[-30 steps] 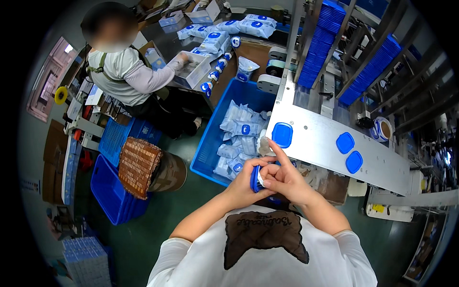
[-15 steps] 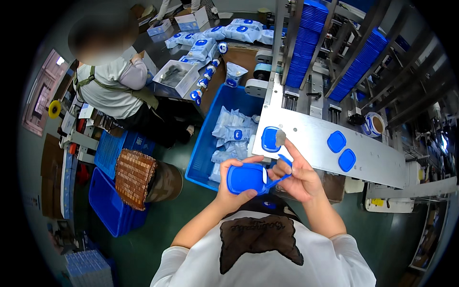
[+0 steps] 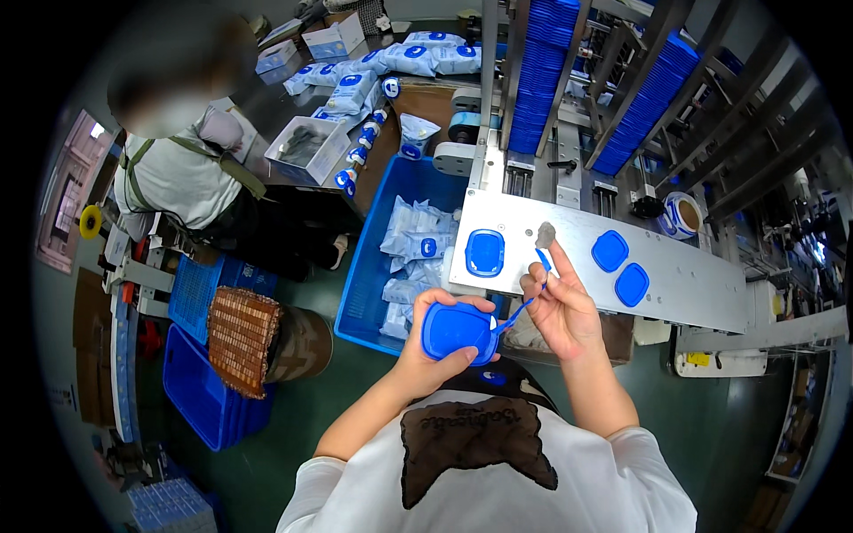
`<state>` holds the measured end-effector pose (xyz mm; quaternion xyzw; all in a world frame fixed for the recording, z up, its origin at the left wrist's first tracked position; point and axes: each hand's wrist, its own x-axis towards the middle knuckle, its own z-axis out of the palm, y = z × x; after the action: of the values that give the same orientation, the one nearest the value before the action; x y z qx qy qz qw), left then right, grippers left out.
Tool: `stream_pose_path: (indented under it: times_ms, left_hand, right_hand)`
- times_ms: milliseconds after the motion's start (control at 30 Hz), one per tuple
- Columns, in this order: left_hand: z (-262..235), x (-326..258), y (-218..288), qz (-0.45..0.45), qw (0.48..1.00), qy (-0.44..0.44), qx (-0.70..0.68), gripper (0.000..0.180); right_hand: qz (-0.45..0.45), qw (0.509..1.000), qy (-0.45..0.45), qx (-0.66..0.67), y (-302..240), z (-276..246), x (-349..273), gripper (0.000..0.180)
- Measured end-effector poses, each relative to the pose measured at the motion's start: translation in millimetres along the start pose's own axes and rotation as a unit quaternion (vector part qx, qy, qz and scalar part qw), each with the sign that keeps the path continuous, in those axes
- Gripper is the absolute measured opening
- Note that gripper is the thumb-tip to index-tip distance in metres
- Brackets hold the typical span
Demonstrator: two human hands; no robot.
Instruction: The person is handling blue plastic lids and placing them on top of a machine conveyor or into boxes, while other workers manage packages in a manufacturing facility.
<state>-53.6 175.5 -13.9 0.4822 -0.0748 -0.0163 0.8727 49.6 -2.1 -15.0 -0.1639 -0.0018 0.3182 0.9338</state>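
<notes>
My left hand (image 3: 423,354) grips a blue plastic lid (image 3: 458,333), rounded and rectangular, with its thumb across the near edge. A thin blue strip (image 3: 520,315) runs from the lid's right side up to my right hand (image 3: 569,311). My right thumb and fingers pinch that strip, and its free end sticks up past them. At the tip of my right index finger is a small grey piece (image 3: 546,234) whose kind I cannot make out. Beyond my hands, a blue lid (image 3: 485,253) lies on the metal plate (image 3: 533,271), with two more lids (image 3: 610,251) farther right.
Tall stacks of blue lids (image 3: 544,75) stand in the machine's racks. A blue crate (image 3: 355,302) of wipes packs (image 3: 418,244) sits left of the plate. Another person (image 3: 182,178) works at the table at left, near a woven-topped stool (image 3: 244,342) and stacked blue bins (image 3: 195,382).
My right hand has drawn away from the held lid, so the strip is pulled longer and straighter. The whole view has shifted, moving the surroundings leftward.
</notes>
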Motion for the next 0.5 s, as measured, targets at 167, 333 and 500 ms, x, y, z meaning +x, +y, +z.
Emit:
stream_pose_path:
  times_ms: [167,333,500]
  left_hand:
    - [2,2,-1,-0.031,0.999,-0.008,-0.013,0.058]
    - [3,2,0,-0.052,0.998,-0.007,-0.016,0.058]
    - [-1,-7,12,-0.153,0.985,-0.005,-0.082,0.058]
  right_hand:
    - [-0.030,1.000,0.005,0.003,-8,-4,3,0.061]
    - [-0.062,0.997,0.055,-0.006,-9,-2,4,0.060]
    - [-0.114,0.987,-0.025,0.111,-29,-15,12,0.036]
